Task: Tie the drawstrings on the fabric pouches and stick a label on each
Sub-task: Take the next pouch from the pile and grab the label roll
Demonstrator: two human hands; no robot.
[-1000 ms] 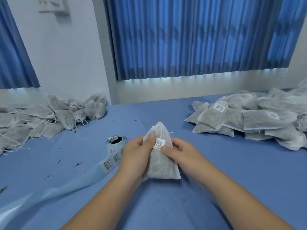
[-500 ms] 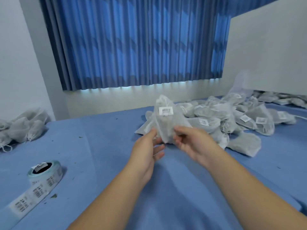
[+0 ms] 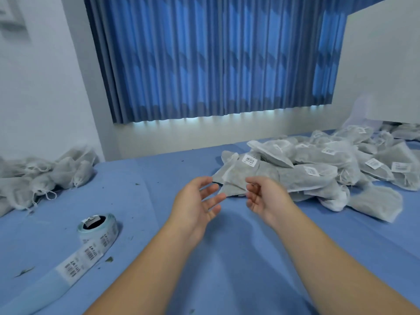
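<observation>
- Now, left hand (image 3: 195,201) and right hand (image 3: 266,198) hover empty, fingers loosely spread;
- labelled pouches (image 3: 318,171) heaped just beyond them at right; seemingly finished;
- unlabelled pouches (image 3: 45,176) piled far left, label roll (image 3: 97,228) nearby; plenty left, I judge.

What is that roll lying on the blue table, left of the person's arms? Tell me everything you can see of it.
It is a label roll: pale blue-green backing paper wound round a dark hollow core, set so the core opening faces up. A loose strip runs off it toward the lower left, lying flat on the blue table and carrying white barcode labels. Farther along, the backing looks bare. Only the table touches it.
</observation>
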